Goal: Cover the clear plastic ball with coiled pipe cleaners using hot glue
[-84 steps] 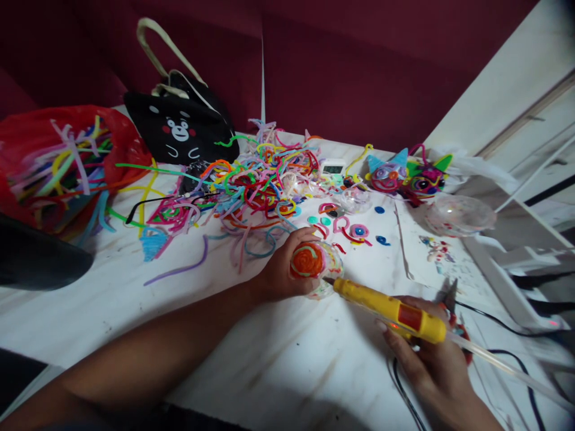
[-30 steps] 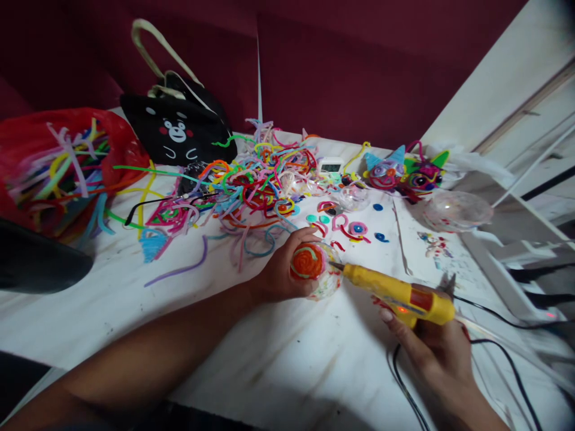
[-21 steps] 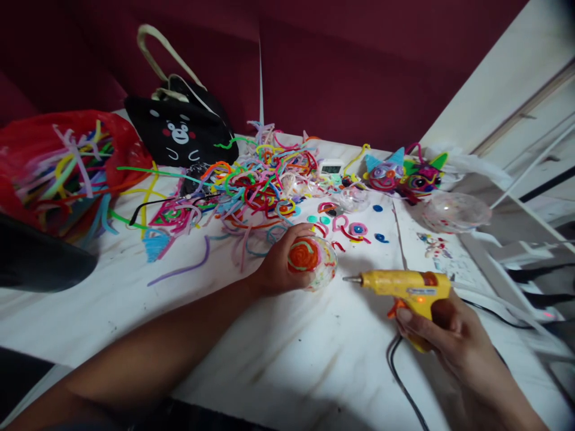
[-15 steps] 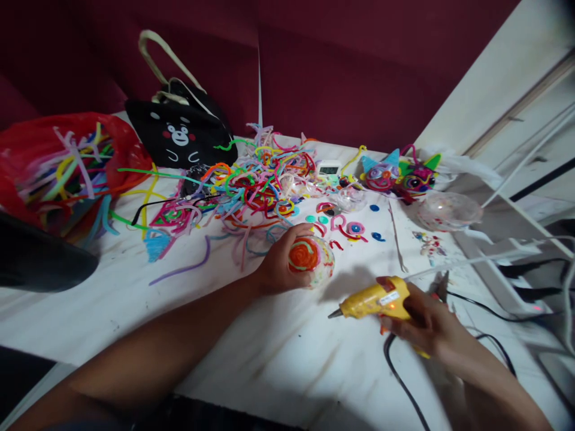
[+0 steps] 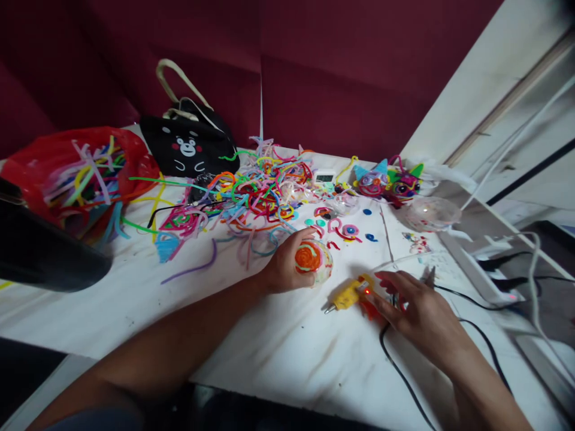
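My left hand (image 5: 287,263) is closed around a clear plastic ball (image 5: 324,266) with an orange pipe-cleaner spiral (image 5: 308,258) on its side, edged by a pale green strand. To the right, a yellow hot glue gun (image 5: 353,292) is low at the tabletop, its metal nozzle pointing left toward me and a small red light lit. My right hand (image 5: 411,299) is at the gun's rear with its fingers apart and loosened from it. The gun's handle is partly hidden behind the fingers.
A heap of coloured pipe cleaners (image 5: 269,185) spreads across the back. Further left are a red bag (image 5: 144,158) of them and a black cylinder (image 5: 49,245). Two decorated balls with ears (image 5: 372,179), a clear bowl-like shell (image 5: 431,214) and a power strip (image 5: 485,281) are on the right.
The glue gun has come down to the table and shifted slightly left, and my right hand's fingers have opened from its handle. My left hand still holds the ball.
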A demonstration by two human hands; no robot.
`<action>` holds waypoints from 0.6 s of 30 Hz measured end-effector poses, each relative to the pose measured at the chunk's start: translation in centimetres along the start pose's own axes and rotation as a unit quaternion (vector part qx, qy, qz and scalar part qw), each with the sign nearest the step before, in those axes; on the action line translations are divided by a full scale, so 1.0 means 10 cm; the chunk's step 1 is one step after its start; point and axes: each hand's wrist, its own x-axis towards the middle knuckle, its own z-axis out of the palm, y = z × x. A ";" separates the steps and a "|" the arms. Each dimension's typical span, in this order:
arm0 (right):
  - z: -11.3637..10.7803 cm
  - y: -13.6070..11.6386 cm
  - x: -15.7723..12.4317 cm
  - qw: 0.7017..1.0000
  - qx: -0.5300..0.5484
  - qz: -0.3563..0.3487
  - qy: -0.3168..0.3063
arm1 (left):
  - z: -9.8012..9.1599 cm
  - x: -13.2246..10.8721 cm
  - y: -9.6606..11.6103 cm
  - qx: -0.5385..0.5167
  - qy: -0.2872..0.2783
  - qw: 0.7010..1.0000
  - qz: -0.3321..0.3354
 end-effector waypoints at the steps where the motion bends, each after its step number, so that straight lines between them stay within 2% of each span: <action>1: -0.01 -0.08 0.03 1.000 0.018 -0.008 0.009 | 0.00 0.00 0.01 0.002 0.001 1.000 0.000; 4: 0.00 -0.30 0.19 0.995 0.093 -0.044 0.001 | 0.02 -0.01 0.03 0.016 0.008 1.000 0.006; 7: 0.09 -0.43 0.36 0.991 0.127 -0.042 0.006 | 0.04 -0.03 0.03 0.032 0.008 0.999 0.024; 12: 0.22 -0.49 0.52 0.986 0.166 -0.029 -0.002 | 0.07 -0.04 0.01 0.047 0.015 0.997 0.054; 18: 0.27 -0.49 0.56 0.982 0.183 -0.038 -0.021 | 0.08 -0.05 -0.02 0.038 0.018 0.998 0.052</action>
